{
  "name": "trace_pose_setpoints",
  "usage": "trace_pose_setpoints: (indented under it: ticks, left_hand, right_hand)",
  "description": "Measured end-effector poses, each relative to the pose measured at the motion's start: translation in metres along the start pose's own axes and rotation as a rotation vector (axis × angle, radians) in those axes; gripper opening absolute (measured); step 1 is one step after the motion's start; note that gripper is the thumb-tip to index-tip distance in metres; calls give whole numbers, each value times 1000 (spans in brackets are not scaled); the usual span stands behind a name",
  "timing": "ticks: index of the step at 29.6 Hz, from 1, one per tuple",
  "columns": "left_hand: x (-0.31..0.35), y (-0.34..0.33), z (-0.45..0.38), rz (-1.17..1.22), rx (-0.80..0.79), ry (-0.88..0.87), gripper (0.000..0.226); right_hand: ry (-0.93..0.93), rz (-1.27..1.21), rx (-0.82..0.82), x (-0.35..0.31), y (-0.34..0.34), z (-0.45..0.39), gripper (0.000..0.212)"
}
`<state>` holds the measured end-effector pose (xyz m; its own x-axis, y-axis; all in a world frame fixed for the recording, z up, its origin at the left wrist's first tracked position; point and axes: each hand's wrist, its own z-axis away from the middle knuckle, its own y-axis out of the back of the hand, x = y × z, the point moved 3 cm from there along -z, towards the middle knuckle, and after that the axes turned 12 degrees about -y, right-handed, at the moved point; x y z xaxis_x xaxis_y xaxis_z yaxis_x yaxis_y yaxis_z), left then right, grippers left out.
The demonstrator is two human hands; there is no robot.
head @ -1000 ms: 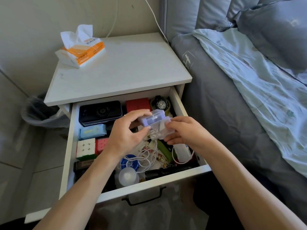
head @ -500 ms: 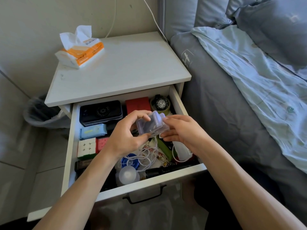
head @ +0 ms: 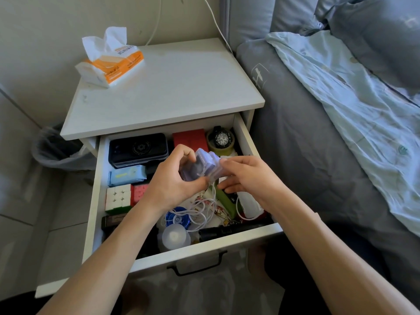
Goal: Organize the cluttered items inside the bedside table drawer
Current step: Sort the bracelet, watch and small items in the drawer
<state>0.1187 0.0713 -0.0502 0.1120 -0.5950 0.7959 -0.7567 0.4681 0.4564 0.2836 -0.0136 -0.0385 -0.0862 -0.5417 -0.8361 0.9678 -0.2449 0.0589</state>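
Left hand (head: pixel 173 178): fingers curled round clear plastic case (head: pixel 200 168) (above the drawer (head: pixel 243 137)).
Right hand (head: pixel 245 176): fingertips pinching its other side.

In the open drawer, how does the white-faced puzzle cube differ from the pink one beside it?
The white-faced cube shows fully, with a green side below; the pink cube is partly hidden by the left hand. The white-faced cube lies nearer the drawer's left wall. Both rest side by side and have gridded faces.
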Motion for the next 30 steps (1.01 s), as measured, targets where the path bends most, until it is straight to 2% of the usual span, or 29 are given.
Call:
trace_pose_setpoints:
  ticks: [2,5,6,9,12,13,17,23,27,30]
  left_hand:
    - [-4,1,-3,83,29,90,38]
    - [-14,10,-7,192,163,256,36]
    - [-17,12,-8,216,207,304,36]
    - [-23,19,-8,264,296,377,35]
    - [-23,13,-4,230,275,383,31]
    - [-24,15,-4,223,269,378,30]
    - [-26,18,-5,225,279,383,31]
    - [-29,24,-7,218,296,395,33]
    - [-28,23,-6,169,273,389,31]
    - [-27,24,-3,-31,180,355,32]
  right_hand:
    - [45,93,96,-1,3,-2,22]
    - [256,455,359,-6,13,-5,14]
    - [300,575,391,-7,17,-6,16]
    - [311,925,320,-11,15,-27,31]
    - [282,1361,249,-15,7,-54,39]
    - [253,1436,213,-18,2,-63,44]
    - [-22,1483,21,-11,-2,-85,66]
    - [-143,1416,-91,-4,-2,-79,62]
    - [-101,1346,-50,-5,4,-71,54]
    - [59,1264,141,-2,8,-60,44]
